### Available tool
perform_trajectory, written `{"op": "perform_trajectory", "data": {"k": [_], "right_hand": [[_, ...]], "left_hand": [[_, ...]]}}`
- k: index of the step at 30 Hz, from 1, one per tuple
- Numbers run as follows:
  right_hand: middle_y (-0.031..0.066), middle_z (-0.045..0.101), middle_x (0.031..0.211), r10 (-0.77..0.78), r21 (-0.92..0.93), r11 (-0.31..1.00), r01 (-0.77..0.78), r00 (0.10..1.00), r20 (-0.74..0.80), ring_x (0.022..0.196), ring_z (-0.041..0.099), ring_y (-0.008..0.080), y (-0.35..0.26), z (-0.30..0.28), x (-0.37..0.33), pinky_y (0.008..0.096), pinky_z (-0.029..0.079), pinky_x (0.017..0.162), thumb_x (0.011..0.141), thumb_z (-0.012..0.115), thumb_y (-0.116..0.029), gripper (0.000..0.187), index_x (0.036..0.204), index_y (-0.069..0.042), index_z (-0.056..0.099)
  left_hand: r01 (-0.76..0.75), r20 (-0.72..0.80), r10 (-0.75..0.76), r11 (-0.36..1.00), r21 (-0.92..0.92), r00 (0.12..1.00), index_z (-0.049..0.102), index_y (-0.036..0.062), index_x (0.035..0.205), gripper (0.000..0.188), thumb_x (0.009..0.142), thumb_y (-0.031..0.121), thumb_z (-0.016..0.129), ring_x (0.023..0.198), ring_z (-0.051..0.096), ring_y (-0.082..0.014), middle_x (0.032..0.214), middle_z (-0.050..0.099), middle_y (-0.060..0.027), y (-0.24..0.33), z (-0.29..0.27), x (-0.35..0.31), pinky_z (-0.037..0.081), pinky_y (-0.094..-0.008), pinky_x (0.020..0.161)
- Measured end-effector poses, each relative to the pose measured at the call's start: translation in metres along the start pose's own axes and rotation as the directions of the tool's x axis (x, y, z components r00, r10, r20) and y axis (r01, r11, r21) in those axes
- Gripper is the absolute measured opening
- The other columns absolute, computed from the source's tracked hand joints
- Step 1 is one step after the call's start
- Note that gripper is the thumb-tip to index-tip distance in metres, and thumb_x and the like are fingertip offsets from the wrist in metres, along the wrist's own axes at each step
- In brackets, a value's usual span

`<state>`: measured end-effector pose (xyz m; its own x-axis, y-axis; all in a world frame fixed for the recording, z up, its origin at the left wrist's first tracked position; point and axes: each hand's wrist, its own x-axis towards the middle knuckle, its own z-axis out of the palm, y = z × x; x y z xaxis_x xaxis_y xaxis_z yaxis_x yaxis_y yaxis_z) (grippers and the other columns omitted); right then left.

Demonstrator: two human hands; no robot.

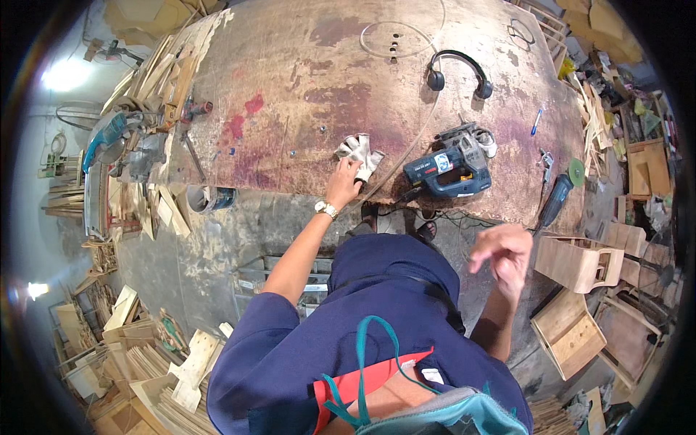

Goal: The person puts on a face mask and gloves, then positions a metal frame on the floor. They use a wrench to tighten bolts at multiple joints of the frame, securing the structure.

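Clearly the left hand (pixel 344 181) is on the gloves (pixel 360 152), a pale, crumpled pair lying near the front edge of the workbench (pixel 304 65); the fingers press onto their lower edge, though whether they have closed round the fabric cannot be told. A watch (pixel 325 209) sits on that wrist. The right hand (pixel 502 255) hangs in the air off the bench, at about 4 o'clock from the gloves, blurred, fingers loosely curled and holding nothing.

At 3 o'clock from the gloves, just beside them, lies a blue jigsaw (pixel 449 168) (its cord trails over the bench edge). A thin strip (pixel 406 148) runs diagonally between gloves and jigsaw. At 1 o'clock, further back on the stained top, sit black earmuffs (pixel 459 72). A blue pen (pixel 536 120) lies near the right edge, and a grinder (pixel 558 194) with a green disc rests at the bench's right corner. At 9 o'clock, well apart, a mitre saw (pixel 107 138) stands among wood offcuts. Wooden boxes (pixel 576 290) stand on the floor beyond the right hand.
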<state>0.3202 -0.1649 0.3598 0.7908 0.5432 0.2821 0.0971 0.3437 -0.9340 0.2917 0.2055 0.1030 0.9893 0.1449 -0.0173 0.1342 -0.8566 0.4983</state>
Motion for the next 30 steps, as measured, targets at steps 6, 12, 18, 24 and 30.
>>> {"op": "perform_trajectory", "data": {"k": [6,12,18,24,30], "right_hand": [[0.0031,0.071,0.074,0.455,-0.294,0.826,-0.481,0.877,-0.157,0.066,0.064,0.0079,0.062,0.042,0.032,0.0247,0.051,0.061,0.097,0.073,-0.014,0.016,0.094,0.002,0.076],[0.0188,0.075,0.081,0.287,-0.543,0.729,-0.416,0.907,-0.309,0.069,0.074,0.0273,0.143,0.072,0.049,0.0383,0.057,0.065,0.094,0.074,-0.021,0.027,0.104,0.003,0.075],[0.0266,0.07,0.077,0.352,-0.748,0.385,-0.541,0.835,-0.423,0.078,0.071,0.0456,0.194,0.073,0.055,0.0536,0.057,0.072,0.091,0.068,-0.03,0.033,0.087,0.002,0.073],[0.0278,0.069,0.077,0.416,-0.796,0.389,-0.464,0.859,-0.297,0.078,0.069,0.0478,0.198,0.085,0.066,0.054,0.056,0.069,0.089,0.068,-0.029,0.032,0.082,0.002,0.072],[0.0229,0.069,0.073,0.281,-0.914,0.341,-0.22,0.952,-0.124,0.071,0.07,0.0432,0.208,0.119,0.077,0.0514,0.055,0.064,0.087,0.072,-0.028,0.028,0.078,-0.001,0.071]], "left_hand": [[0.007,-0.265,-0.063,0.978,-0.207,0.962,0.072,-0.001,0.099,0.017,0.088,0.007,0.063,0.093,0.069,-0.0402,0.098,0.073,-0.02,-0.001,0.029,0.013,0.054,-0.0458,0.086],[0.113,-0.189,-0.253,0.831,-0.545,0.949,0.07,-0.0002,0.094,0.012,0.086,0.008,0.075,0.069,0.073,-0.0294,0.075,0.072,-0.0163,0.086,-0.031,0.008,0.055,-0.0401,0.064],[-0.045,-0.183,-0.069,0.83,-0.556,0.981,0.068,-0.0008,0.094,0.014,0.084,0.007,0.076,0.069,0.072,-0.023,0.079,0.072,-0.013,0.109,-0.048,-0.02,0.056,-0.0349,0.065],[-0.412,-0.373,0.284,0.85,-0.329,0.883,0.063,0.0033,0.109,0.024,0.085,0.002,0.064,0.102,0.066,-0.0367,0.116,0.063,-0.0167,0.108,-0.069,-0.048,0.056,-0.0446,0.084],[-0.014,-0.176,-0.07,0.899,-0.437,0.982,0.062,0.0002,0.111,0.021,0.09,0.001,0.057,0.088,0.069,-0.0442,0.091,0.068,-0.0219,0.082,-0.059,-0.08,0.056,-0.0487,0.074]]}}
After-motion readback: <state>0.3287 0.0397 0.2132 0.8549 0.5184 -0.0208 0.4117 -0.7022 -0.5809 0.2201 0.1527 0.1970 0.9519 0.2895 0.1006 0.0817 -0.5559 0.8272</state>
